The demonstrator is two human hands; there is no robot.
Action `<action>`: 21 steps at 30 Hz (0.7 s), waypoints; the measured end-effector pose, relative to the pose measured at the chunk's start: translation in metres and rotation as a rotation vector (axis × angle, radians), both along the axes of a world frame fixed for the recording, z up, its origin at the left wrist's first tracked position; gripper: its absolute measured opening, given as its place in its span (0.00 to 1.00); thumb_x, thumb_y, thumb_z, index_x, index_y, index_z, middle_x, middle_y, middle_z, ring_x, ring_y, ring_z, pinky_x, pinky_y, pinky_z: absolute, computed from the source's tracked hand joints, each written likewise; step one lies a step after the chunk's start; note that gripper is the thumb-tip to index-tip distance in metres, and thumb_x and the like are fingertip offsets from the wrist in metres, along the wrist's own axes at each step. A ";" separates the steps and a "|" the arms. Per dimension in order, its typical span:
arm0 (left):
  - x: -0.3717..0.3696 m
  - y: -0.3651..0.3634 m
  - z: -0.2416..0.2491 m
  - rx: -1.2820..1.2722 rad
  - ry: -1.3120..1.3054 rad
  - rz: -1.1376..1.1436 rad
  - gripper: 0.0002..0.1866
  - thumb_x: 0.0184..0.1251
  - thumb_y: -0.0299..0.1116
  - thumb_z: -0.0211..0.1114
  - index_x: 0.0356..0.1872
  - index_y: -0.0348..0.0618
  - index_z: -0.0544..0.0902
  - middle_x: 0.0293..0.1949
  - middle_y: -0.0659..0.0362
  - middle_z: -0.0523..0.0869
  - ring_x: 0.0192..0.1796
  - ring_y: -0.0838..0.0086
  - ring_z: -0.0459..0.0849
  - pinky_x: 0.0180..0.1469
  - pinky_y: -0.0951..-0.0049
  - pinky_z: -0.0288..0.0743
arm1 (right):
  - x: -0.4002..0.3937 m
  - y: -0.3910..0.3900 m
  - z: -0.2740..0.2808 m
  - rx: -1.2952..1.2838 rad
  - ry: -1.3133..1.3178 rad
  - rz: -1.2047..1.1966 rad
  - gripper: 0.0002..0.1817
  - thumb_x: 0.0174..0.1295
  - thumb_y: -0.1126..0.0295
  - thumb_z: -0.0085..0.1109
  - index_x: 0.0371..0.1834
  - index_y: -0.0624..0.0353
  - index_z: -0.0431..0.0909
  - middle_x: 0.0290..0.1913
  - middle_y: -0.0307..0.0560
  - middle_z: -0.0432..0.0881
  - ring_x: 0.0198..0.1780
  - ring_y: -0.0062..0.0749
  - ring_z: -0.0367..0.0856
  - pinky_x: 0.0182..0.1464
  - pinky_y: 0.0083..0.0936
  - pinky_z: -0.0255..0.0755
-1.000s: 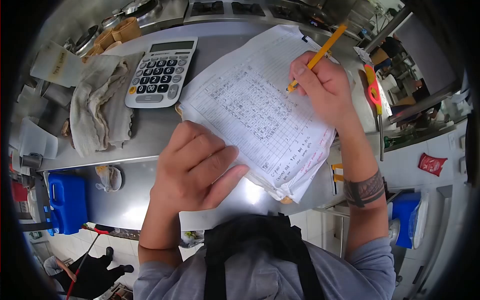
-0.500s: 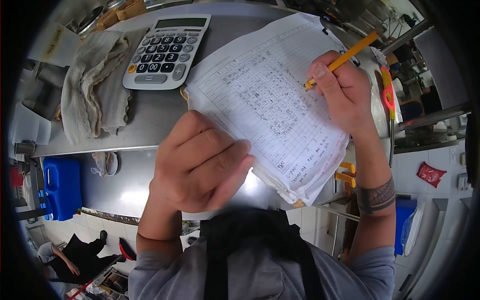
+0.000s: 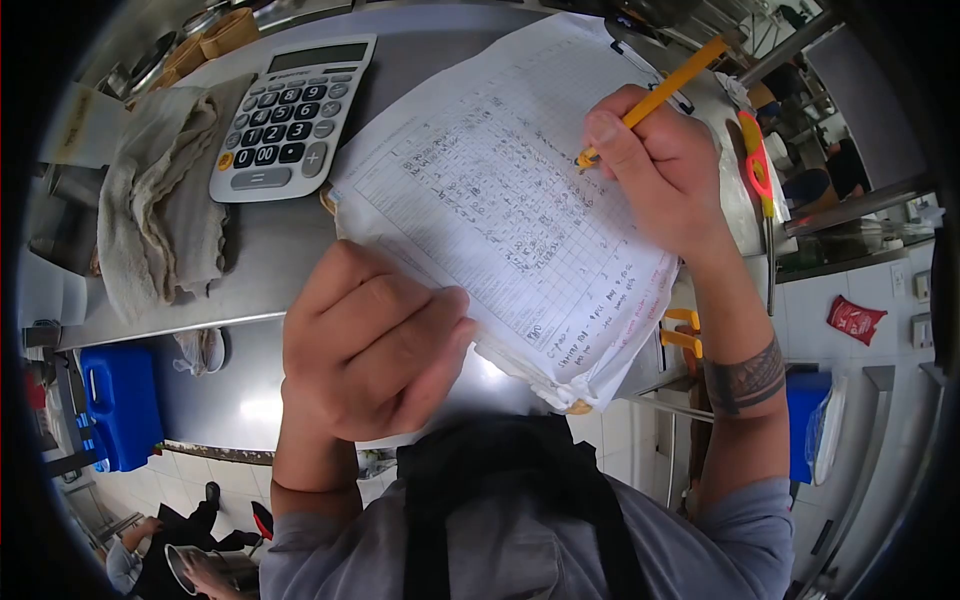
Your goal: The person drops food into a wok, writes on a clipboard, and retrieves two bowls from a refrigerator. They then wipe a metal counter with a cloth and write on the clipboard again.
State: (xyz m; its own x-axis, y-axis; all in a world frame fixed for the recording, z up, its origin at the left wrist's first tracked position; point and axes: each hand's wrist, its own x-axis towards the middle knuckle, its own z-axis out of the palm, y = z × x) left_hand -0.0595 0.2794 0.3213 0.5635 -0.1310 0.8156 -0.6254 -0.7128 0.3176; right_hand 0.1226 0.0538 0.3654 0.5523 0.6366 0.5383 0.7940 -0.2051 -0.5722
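Observation:
My right hand [image 3: 655, 165] is closed around a yellow pencil [image 3: 670, 90], its tip touching a printed grid sheet [image 3: 560, 270]. Handwritten marks fill much of the sheet, which lies over a clipboard with a dark metal clip [image 3: 620, 45] at its far end. At the sheet's near left edge, my left hand [image 3: 375, 345] is closed with fingers curled and the thumb against them; whether anything is inside is hidden. A white calculator [image 3: 297, 125] lies beyond my left hand, beside a folded grey cloth [image 3: 165, 200].
A steel counter [image 3: 290, 235] supports these things. Scissors with pink and yellow handles [image 3: 757, 170] lie at the right. A blue jug [image 3: 120, 400] stands below left. Another person [image 3: 180, 545], lower left, has a hand at a metal pot [image 3: 190, 570].
The view has shifted, so the counter items and both hands appear farther left. The pencil stays in my right hand at the sheet. A metal pot now shows by the other person.

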 end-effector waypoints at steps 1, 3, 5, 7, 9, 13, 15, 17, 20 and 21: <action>0.000 0.000 -0.001 0.003 0.000 0.005 0.10 0.49 0.25 0.77 0.35 0.36 0.91 0.30 0.58 0.86 0.32 0.63 0.78 0.36 0.65 0.72 | 0.000 0.000 -0.001 0.000 0.001 -0.001 0.12 0.77 0.63 0.64 0.40 0.62 0.84 0.27 0.41 0.84 0.27 0.24 0.80 0.35 0.25 0.75; 0.000 0.000 -0.001 0.002 0.001 0.004 0.10 0.49 0.25 0.77 0.35 0.36 0.91 0.30 0.58 0.86 0.31 0.64 0.78 0.36 0.65 0.72 | 0.000 0.001 0.000 0.010 -0.009 -0.017 0.12 0.77 0.64 0.64 0.40 0.62 0.84 0.27 0.42 0.83 0.27 0.25 0.81 0.35 0.25 0.76; -0.001 0.001 -0.001 0.001 0.004 0.002 0.10 0.49 0.25 0.77 0.35 0.36 0.90 0.30 0.59 0.86 0.31 0.64 0.77 0.36 0.65 0.72 | 0.000 0.002 -0.002 0.018 -0.018 -0.035 0.12 0.77 0.64 0.64 0.40 0.62 0.84 0.27 0.42 0.83 0.28 0.26 0.81 0.36 0.25 0.76; 0.000 0.001 -0.001 -0.006 0.000 -0.005 0.10 0.49 0.25 0.77 0.35 0.36 0.90 0.31 0.58 0.86 0.31 0.64 0.77 0.35 0.65 0.72 | 0.002 0.001 -0.002 0.038 0.005 -0.017 0.12 0.77 0.64 0.64 0.41 0.63 0.85 0.27 0.43 0.83 0.28 0.26 0.81 0.36 0.25 0.76; 0.000 0.000 -0.001 -0.007 0.001 -0.001 0.10 0.49 0.25 0.76 0.35 0.36 0.90 0.31 0.58 0.86 0.31 0.64 0.77 0.35 0.65 0.72 | 0.002 0.002 -0.002 0.025 -0.011 0.004 0.12 0.77 0.64 0.64 0.41 0.63 0.84 0.27 0.43 0.83 0.28 0.26 0.81 0.35 0.25 0.76; 0.001 0.000 -0.001 0.001 -0.006 0.003 0.10 0.48 0.25 0.76 0.34 0.36 0.90 0.30 0.58 0.86 0.31 0.64 0.77 0.35 0.65 0.71 | -0.001 0.003 0.002 -0.028 -0.003 0.011 0.12 0.77 0.65 0.65 0.40 0.64 0.84 0.26 0.43 0.83 0.27 0.26 0.81 0.34 0.26 0.75; 0.001 -0.001 -0.001 0.001 -0.003 0.003 0.10 0.48 0.25 0.76 0.34 0.36 0.90 0.30 0.58 0.86 0.31 0.63 0.77 0.35 0.65 0.71 | -0.002 0.003 0.002 -0.022 -0.010 -0.003 0.12 0.77 0.65 0.65 0.39 0.64 0.84 0.26 0.43 0.83 0.27 0.26 0.81 0.33 0.26 0.75; 0.000 0.000 0.000 0.000 0.000 0.003 0.10 0.48 0.25 0.76 0.34 0.36 0.90 0.30 0.58 0.86 0.31 0.63 0.77 0.35 0.65 0.71 | -0.001 0.003 0.001 -0.017 -0.016 -0.016 0.12 0.76 0.65 0.65 0.39 0.64 0.84 0.26 0.43 0.82 0.26 0.27 0.80 0.33 0.27 0.74; 0.001 0.000 0.000 0.004 -0.001 -0.005 0.10 0.48 0.25 0.76 0.34 0.36 0.90 0.30 0.58 0.86 0.31 0.63 0.77 0.35 0.65 0.71 | 0.000 0.002 0.000 -0.012 -0.039 0.040 0.12 0.76 0.66 0.64 0.38 0.64 0.84 0.26 0.44 0.82 0.26 0.28 0.80 0.33 0.27 0.74; 0.001 0.001 0.000 0.008 -0.004 -0.007 0.10 0.48 0.25 0.76 0.34 0.36 0.90 0.30 0.58 0.86 0.31 0.63 0.76 0.35 0.65 0.71 | 0.000 0.002 0.000 -0.012 -0.047 0.017 0.12 0.76 0.66 0.64 0.38 0.64 0.84 0.26 0.44 0.82 0.26 0.28 0.81 0.33 0.26 0.74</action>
State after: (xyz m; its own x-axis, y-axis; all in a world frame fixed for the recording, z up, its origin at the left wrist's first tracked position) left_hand -0.0586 0.2801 0.3212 0.5591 -0.1417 0.8169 -0.6315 -0.7113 0.3088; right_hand 0.1224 0.0560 0.3658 0.5157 0.6521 0.5557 0.8235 -0.1984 -0.5315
